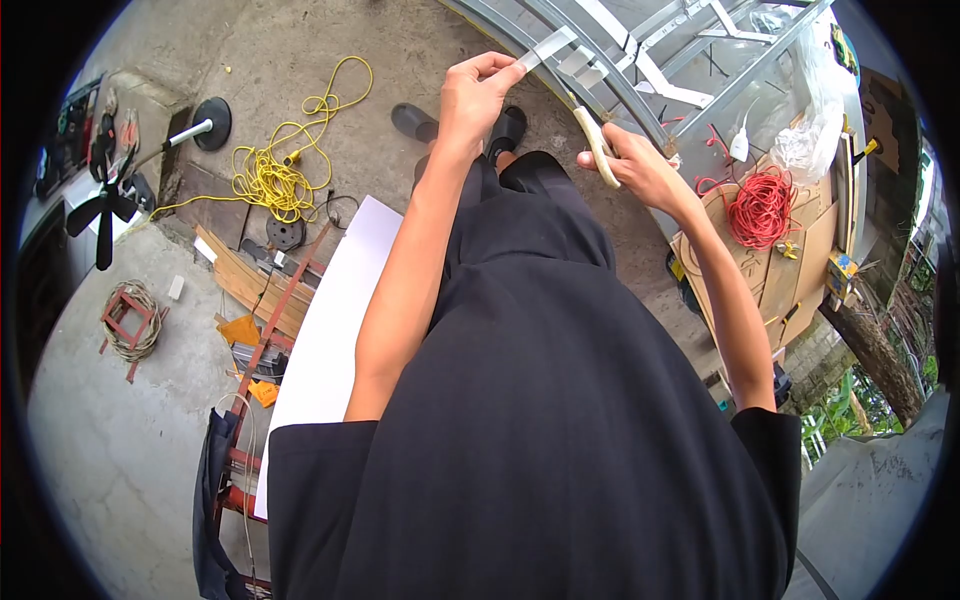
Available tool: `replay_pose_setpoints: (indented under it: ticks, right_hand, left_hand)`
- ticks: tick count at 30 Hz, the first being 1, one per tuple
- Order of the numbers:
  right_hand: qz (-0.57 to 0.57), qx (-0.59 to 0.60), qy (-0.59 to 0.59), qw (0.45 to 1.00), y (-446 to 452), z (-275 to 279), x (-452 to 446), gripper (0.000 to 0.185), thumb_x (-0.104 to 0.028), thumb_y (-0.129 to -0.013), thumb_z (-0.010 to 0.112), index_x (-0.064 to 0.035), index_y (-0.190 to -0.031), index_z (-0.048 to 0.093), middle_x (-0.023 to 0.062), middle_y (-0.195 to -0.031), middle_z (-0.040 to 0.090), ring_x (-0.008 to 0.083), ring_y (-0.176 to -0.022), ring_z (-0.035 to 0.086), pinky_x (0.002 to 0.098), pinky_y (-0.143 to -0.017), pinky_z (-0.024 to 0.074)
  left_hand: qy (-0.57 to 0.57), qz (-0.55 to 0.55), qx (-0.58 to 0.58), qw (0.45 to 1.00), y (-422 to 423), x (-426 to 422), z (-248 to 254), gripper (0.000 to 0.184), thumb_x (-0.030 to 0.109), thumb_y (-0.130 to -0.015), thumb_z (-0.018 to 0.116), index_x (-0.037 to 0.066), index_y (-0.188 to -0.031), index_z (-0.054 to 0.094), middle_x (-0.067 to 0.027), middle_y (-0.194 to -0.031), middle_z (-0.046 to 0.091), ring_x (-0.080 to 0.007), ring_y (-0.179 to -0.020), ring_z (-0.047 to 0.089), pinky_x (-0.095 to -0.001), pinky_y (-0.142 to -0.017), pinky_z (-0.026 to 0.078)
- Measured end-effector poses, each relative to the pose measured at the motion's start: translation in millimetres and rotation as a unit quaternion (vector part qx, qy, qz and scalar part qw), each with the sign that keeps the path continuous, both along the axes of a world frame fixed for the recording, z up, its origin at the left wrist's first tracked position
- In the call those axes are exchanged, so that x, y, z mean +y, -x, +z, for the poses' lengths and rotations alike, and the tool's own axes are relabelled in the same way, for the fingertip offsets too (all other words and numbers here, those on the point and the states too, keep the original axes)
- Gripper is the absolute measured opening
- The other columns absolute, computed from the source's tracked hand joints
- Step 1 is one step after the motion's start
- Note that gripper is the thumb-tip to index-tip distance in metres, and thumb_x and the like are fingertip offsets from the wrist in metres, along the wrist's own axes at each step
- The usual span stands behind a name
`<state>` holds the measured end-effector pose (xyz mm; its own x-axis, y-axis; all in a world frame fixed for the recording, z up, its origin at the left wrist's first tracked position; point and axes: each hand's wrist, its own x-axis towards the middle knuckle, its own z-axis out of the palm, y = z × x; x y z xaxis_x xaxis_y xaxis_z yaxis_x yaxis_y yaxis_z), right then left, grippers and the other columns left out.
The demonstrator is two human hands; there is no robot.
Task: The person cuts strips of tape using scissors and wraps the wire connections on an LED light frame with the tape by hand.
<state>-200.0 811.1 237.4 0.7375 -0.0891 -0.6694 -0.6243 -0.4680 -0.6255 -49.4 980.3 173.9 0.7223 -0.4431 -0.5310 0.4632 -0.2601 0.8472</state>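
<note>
My left hand (472, 105) pinches one end of a short whitish translucent strip (549, 47), which reaches over the edge of a grey metal frame (640, 105). More short strips (582, 68) like it lie on or against the frame just to the right. My right hand (645, 170) has its fingers in the cream handles of a pair of scissors (598, 148). The scissor blades point up toward the frame and are hard to make out. Both hands are apart from each other, in front of my body.
Yellow cord (275, 185) lies tangled on the concrete floor at left, near a black fan (104, 208). A white panel (325, 310) stands by my left arm. Red cord (760, 208) sits on cardboard (795, 270) at right, beside a white socket (739, 146) and clear plastic (800, 145).
</note>
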Motion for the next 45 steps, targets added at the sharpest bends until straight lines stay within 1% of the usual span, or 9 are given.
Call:
replay_pose_setpoints:
  ticks: [9,11,18,20,24,26,30,42,45]
  right_hand:
    - [-0.005,0.029,-0.007,1.0,-4,3,-5,0.063,-0.052,-0.084,0.068,0.0058,-0.075,0.046,0.0166,-0.065,0.044,0.0213,-0.061,0.043,0.0393,-0.058,0.0371]
    - [0.013,0.042,0.003,0.999,-3,1,-6,0.051,-0.046,-0.088,0.066,0.0022,-0.082,0.049,0.0087,-0.067,0.041,0.0179,-0.065,0.042,0.0364,-0.058,0.0353]
    - [0.019,-0.005,0.021,1.0,2,-12,-5,0.055,-0.051,-0.088,0.063,0.0018,-0.081,0.047,0.01,-0.068,0.042,0.0201,-0.066,0.042,0.0374,-0.061,0.0355]
    - [0.006,-0.017,0.012,1.0,-3,-10,-6,0.069,-0.062,-0.082,0.064,0.0055,-0.076,0.05,0.016,-0.069,0.048,0.0252,-0.068,0.049,0.0397,-0.064,0.0389]
    - [0.018,-0.004,0.011,1.0,-12,-8,-10,0.069,-0.062,-0.082,0.064,0.0053,-0.078,0.051,0.0152,-0.069,0.048,0.024,-0.067,0.048,0.039,-0.063,0.0385]
    - [0.03,0.012,0.008,0.999,-15,-4,-10,0.059,-0.057,-0.086,0.062,-0.0006,-0.079,0.047,0.0073,-0.067,0.04,0.0185,-0.064,0.04,0.036,-0.059,0.0332]
    - [0.032,0.011,0.008,0.999,-17,-6,-9,0.059,-0.057,-0.087,0.061,-0.0009,-0.078,0.047,0.0062,-0.066,0.04,0.0175,-0.063,0.039,0.0356,-0.058,0.0324]
    - [0.071,-0.014,-0.03,0.997,-19,0,-2,0.06,-0.053,-0.083,0.069,0.0009,-0.08,0.041,0.009,-0.069,0.038,0.0191,-0.065,0.038,0.0364,-0.059,0.0344]
    - [0.06,-0.083,-0.002,0.995,-16,15,-1,0.056,-0.048,-0.08,0.073,-0.0007,-0.083,0.043,0.0098,-0.074,0.042,0.0204,-0.069,0.042,0.0363,-0.062,0.0367]
  left_hand:
    - [0.005,0.003,0.024,1.0,-2,1,0,0.015,0.017,-0.084,0.071,0.004,-0.091,0.073,0.0043,-0.077,0.061,-0.0048,-0.075,0.051,-0.0221,-0.069,0.038]
    - [0.009,0.004,0.033,0.999,-3,2,0,0.015,0.017,-0.084,0.071,0.004,-0.092,0.073,0.0042,-0.077,0.062,-0.005,-0.076,0.051,-0.0223,-0.07,0.038]
    - [0.014,-0.008,0.046,0.999,-4,4,2,0.015,0.017,-0.085,0.071,0.004,-0.092,0.073,0.0039,-0.078,0.062,-0.0054,-0.077,0.051,-0.0225,-0.071,0.038]
    - [0.011,-0.003,0.023,1.0,-4,3,3,0.014,0.015,-0.084,0.069,0.001,-0.088,0.071,0.0054,-0.07,0.057,-0.0036,-0.061,0.042,-0.0227,-0.055,0.033]
    - [0.027,-0.007,0.031,0.999,-7,4,4,0.015,0.015,-0.084,0.069,0.001,-0.088,0.071,0.0052,-0.07,0.058,-0.0037,-0.062,0.042,-0.0228,-0.056,0.033]
    - [0.018,-0.011,0.036,0.999,-8,4,7,0.015,0.015,-0.084,0.07,0.001,-0.088,0.071,0.0052,-0.07,0.058,-0.0039,-0.063,0.043,-0.023,-0.057,0.034]
    - [0.019,-0.015,0.036,0.999,-8,4,5,0.015,0.015,-0.084,0.07,0.001,-0.089,0.071,0.0048,-0.071,0.059,-0.0041,-0.064,0.043,-0.0231,-0.058,0.034]
    - [-0.025,-0.002,0.063,0.998,-13,24,8,0.015,0.016,-0.083,0.07,0.002,-0.089,0.072,0.0041,-0.073,0.059,-0.0049,-0.067,0.046,-0.0225,-0.061,0.035]
    - [0.032,0.032,0.059,0.997,-20,19,14,0.015,0.016,-0.083,0.071,0.003,-0.089,0.072,0.0037,-0.075,0.06,-0.0049,-0.069,0.048,-0.022,-0.064,0.036]
